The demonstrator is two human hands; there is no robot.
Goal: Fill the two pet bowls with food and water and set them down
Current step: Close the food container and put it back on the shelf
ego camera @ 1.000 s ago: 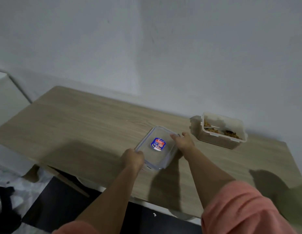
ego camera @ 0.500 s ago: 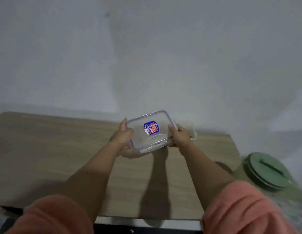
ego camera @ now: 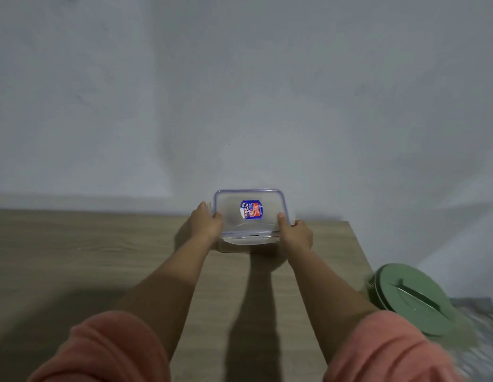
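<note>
Grey wall (ego camera: pixel 239 92) fills upper view. Wood bench (ego camera: pixel 88 257) spans below it. Green lid (ego camera: pixel 410 299) sits off bench's right edge, lower right. Our pink sleeves (ego camera: pixel 110 351) frame bottom. Clear lid (ego camera: pixel 250 213) with blue-red sticker held over container (ego camera: pixel 234 245) at bench's far edge, by wall. Our left hand (ego camera: pixel 205 223) grips lid's left side, right hand (ego camera: pixel 296 234) grips right side, thumbs on top.

Dim, soft light; edges blurred, perhaps by motion.
</note>
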